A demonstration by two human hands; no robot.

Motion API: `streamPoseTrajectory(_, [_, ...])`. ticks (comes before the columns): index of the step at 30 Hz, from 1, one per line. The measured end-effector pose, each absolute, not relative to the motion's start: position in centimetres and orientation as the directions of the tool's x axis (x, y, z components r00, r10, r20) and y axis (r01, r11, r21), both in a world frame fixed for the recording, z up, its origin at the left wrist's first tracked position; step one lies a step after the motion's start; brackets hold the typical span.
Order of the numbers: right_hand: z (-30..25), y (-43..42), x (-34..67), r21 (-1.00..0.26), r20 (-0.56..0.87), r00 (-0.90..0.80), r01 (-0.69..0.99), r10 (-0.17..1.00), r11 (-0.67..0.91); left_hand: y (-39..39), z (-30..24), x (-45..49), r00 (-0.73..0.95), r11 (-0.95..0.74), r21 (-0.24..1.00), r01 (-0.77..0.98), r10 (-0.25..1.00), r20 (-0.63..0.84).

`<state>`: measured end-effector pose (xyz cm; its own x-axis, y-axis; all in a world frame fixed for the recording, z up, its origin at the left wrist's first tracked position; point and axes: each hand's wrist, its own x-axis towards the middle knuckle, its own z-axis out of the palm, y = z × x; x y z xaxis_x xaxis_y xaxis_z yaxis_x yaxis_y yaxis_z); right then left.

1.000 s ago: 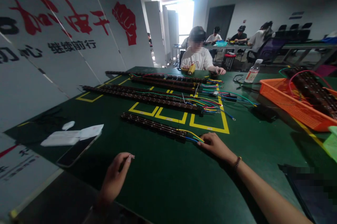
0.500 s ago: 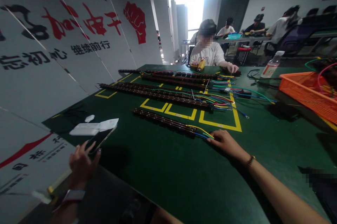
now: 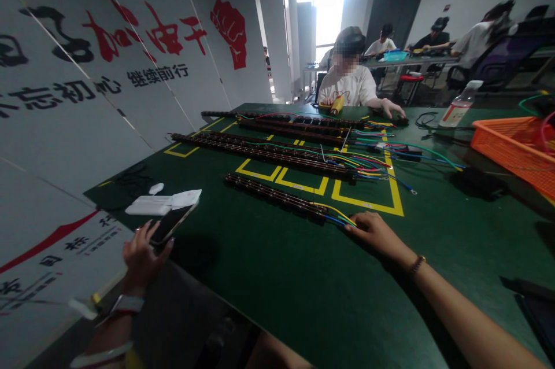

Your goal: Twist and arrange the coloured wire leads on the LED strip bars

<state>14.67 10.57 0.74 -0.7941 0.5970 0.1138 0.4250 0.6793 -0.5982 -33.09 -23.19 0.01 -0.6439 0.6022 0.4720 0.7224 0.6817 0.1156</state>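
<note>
rightward stands an orange basket (image 3: 511, 148); right hand (image 3: 373, 232) pinches wires (image 3: 348, 221), left hand (image 3: 145, 253) at phone (image 3: 174, 223), grip unclear.

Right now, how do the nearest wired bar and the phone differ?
The bar is long and narrow; the phone is shorter and flat. Coloured wires leave the bar's end; none show on the phone. The right hand is at the bar's wires, the left hand at the phone. Both look dark on top.
</note>
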Motion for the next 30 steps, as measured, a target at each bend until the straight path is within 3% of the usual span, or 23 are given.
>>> streamPoseTrajectory(20, [0.7,10.6,14.7,-0.592,0.123,-0.794,0.422,0.595,0.687,-22.6,0.4,-33.8,-0.638,0.671,0.016,0.741,0.697,0.327])
streamPoseTrajectory(25, [0.6,10.7,14.7,-0.599,0.117,-0.796,0.421,0.594,0.682,-22.2,1.0,-33.0,-0.658,0.697,0.057,0.714,0.642,0.392])
streamPoseTrajectory(30, [0.7,10.6,14.6,-0.581,0.118,-0.787,0.44,0.606,0.684,-19.6,2.8,-29.7,-0.561,0.567,0.171,0.806,0.64,0.525])
